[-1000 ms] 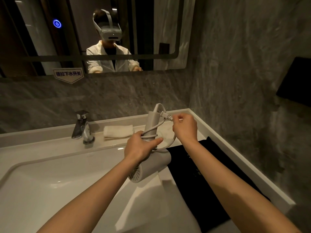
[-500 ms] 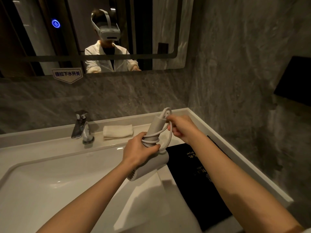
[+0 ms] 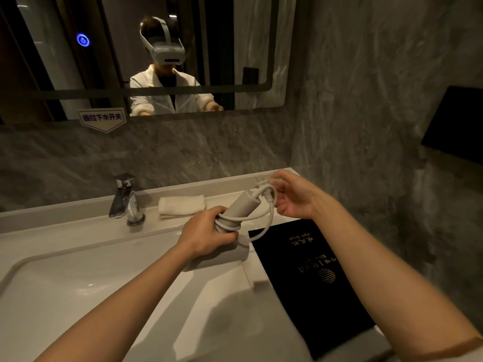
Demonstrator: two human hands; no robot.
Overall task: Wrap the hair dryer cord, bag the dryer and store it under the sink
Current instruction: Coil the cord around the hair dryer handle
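A: Left hand (image 3: 209, 232)?
B: Clenched around the hair dryer (image 3: 241, 209), low on the handle, over several cord (image 3: 261, 218) turns. Held above the sink counter (image 3: 230, 189), handle tilted up and away toward the wall.
A: Right hand (image 3: 294, 197)?
B: Curled loosely at the handle's far end, fingers pinching the last stretch of cord near the plug; blurred there, so exact grip hard to tell.
A: Cord slack?
B: One loose loop, hanging between both hands.
A: Bag?
B: Black bag (image 3: 311, 278), flat on the counter's right side, just below the right wrist, gold lettering up.
A: Elsewhere?
B: Faucet (image 3: 125, 199) at left, folded towel (image 3: 181, 205) beside it.
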